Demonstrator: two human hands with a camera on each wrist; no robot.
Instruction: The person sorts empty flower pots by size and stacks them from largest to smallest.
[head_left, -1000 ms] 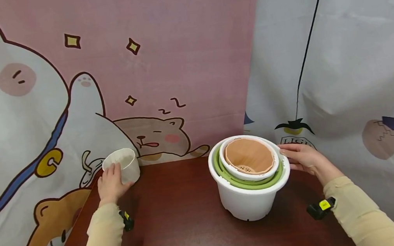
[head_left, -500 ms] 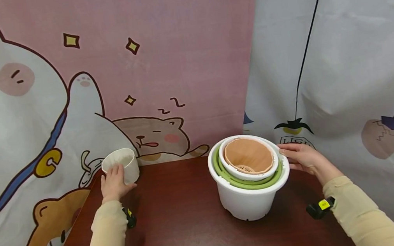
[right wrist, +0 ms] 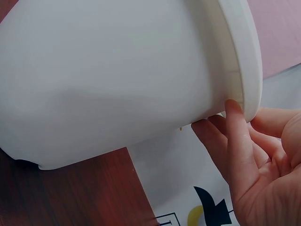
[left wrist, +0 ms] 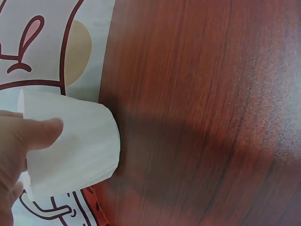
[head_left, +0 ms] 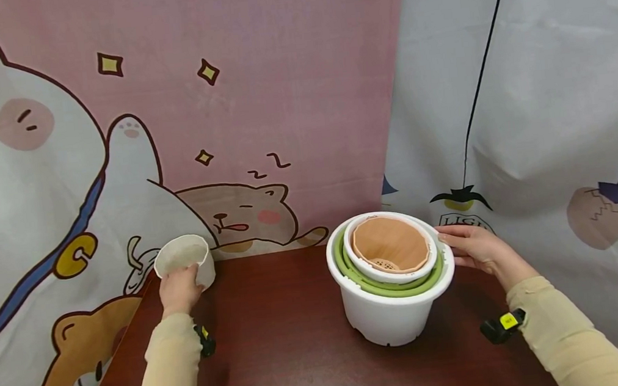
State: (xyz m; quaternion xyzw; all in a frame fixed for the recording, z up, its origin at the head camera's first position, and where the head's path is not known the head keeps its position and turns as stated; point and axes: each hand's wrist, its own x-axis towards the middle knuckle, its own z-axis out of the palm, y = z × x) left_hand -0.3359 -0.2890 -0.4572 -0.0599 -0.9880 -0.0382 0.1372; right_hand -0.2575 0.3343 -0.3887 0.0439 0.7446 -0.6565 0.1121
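Note:
At the table's back left stands a small white flowerpot (head_left: 205,269). My left hand (head_left: 179,289) pinches its near rim, the thumb (left wrist: 44,133) on the outer wall and the fingers over the edge, mostly hidden inside. Right of centre is a large white flowerpot (head_left: 389,321) with a green pot (head_left: 375,286), a smaller white pot (head_left: 350,247) and an orange pot (head_left: 390,241) nested in it. The orange one is innermost and has holes in its bottom. My right hand (head_left: 476,249) grips the large pot's rim on its right side, fingers curled beneath the lip in the right wrist view.
Both pots stand on a dark red-brown wooden table (head_left: 279,355). A cloth backdrop (head_left: 289,96) printed with cartoon animals hangs close behind the table and along its left edge. A dark wrist camera (head_left: 503,326) sits on the right sleeve.
My left fingers have gone from lying over the small white pot's rim to pinching it, and the pot has tilted or shifted slightly toward the left. My right hand and the nested pots stay put.

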